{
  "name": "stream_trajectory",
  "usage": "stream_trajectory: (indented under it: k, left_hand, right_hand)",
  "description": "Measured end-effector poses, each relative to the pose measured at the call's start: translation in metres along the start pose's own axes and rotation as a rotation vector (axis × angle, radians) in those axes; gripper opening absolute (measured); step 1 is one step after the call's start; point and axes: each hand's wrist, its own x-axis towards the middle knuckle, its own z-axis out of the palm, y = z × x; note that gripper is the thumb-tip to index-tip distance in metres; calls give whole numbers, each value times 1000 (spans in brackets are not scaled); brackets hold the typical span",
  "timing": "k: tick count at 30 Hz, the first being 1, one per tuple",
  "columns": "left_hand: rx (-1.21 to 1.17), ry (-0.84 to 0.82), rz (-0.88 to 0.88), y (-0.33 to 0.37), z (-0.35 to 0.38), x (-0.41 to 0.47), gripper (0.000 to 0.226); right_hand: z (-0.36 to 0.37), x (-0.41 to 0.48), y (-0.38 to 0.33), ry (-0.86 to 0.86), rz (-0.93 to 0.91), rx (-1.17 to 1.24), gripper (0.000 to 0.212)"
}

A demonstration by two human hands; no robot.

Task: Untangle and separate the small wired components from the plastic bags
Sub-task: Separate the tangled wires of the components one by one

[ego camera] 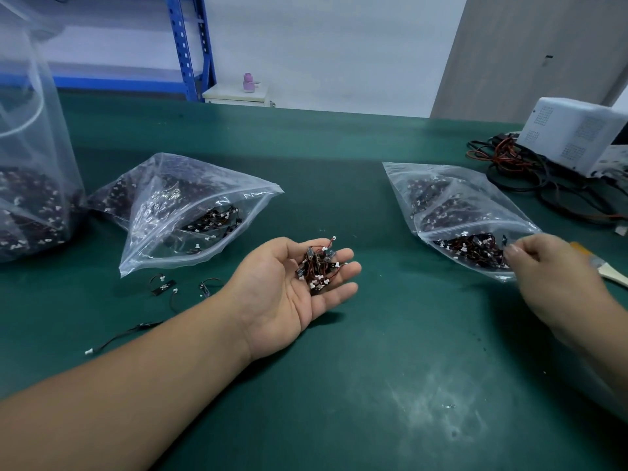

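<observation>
A dark green bench (339, 368) fills the view, with blue shelving (187, 45) and a pale wall behind it. Our left grip (292, 287) is turned palm up, fingers straight and wide, carrying a tangle of small wired components (317, 266): black bodies, red and black leads, white plugs. Beyond and to the left of this grip lies an open clear bag (190, 212) holding more of them. Further left stands a larger bag (30, 164), also filled. A few loose components (163, 285) lie on the bench beside our left forearm.

Well apart to the right, our right grip (550, 266) sits at the open mouth of a second clear bag (458, 219). Its fingers are curled, but blur keeps us from telling whether they pinch a component, the bag's edge or nothing. Beyond the right grip sit a white box (577, 134) and a heap of black and red cables (516, 171). A pale brush handle (611, 275) shows just behind that grip.
</observation>
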Motion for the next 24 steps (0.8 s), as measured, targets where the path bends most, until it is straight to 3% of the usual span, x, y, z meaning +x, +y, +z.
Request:
stream_trajectory:
  k: [2, 6, 8, 11, 14, 18, 21, 24]
  left_hand:
    - [37, 36, 22, -2, 1, 1, 32]
    - [110, 71, 76, -7, 2, 3, 27]
    - [123, 71, 94, -7, 3, 3, 27]
    - [131, 69, 116, -8, 5, 3, 26]
    - [150, 59, 136, -10, 6, 2, 24]
    - [154, 19, 131, -9, 6, 2, 27]
    - [107, 41, 77, -5, 5, 2, 28]
    - [32, 11, -5, 1, 4, -1, 35]
  right_hand:
    - [7, 5, 0, 55, 77, 55, 33]
    - [17, -1, -8, 110, 76, 161, 15]
    - [21, -18, -21, 125, -49, 217, 11]
    - [31, -52, -51, 89, -390, 244, 10]
    - [45, -78, -86, -42, -667, 256, 36]
    - [65, -88, -122, -231, -749, 181, 74]
    - [77, -85, -136, -308, -736, 222, 76]
    - [84, -80, -142, -306, -752, 279, 60]
